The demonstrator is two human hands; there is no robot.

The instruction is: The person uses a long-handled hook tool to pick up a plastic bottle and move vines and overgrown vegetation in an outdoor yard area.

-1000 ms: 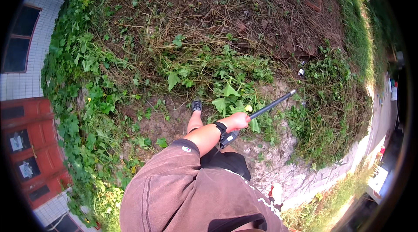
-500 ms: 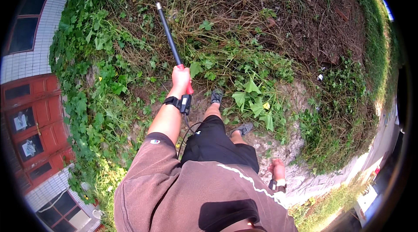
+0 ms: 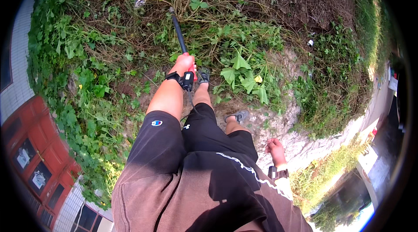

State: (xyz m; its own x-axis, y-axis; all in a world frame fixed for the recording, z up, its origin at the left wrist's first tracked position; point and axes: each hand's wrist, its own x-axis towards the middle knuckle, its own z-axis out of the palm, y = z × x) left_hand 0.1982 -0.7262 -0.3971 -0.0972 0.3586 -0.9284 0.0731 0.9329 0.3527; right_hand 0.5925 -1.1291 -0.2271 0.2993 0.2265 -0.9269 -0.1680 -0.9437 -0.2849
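Observation:
My left hand (image 3: 184,63) is wrapped round the red grip of a black rod (image 3: 178,32) with a short grey metal end. The rod points away from me, slightly left, and its end is among dry stalks and vines; whether it touches the ground I cannot tell. Beside the rod's end stands a small green leafy plant (image 3: 198,3). My right hand (image 3: 274,147) hangs low at my right side with its fingers curled and nothing visible in them. Both wrists wear black straps with small boxes; a cable runs from the left one.
My shoes (image 3: 203,76) stand at the edge of tangled vines, with a large-leaved plant (image 3: 247,76) just ahead to the right. Pale bare ground (image 3: 285,138) lies on the right. A red door (image 3: 41,153) in a white-tiled wall stands at the left.
The rod's end has dropped among the stalks, and the rod looks shorter in view. My right hand has moved up a little in the picture. The whole view has shifted, bringing the door lower.

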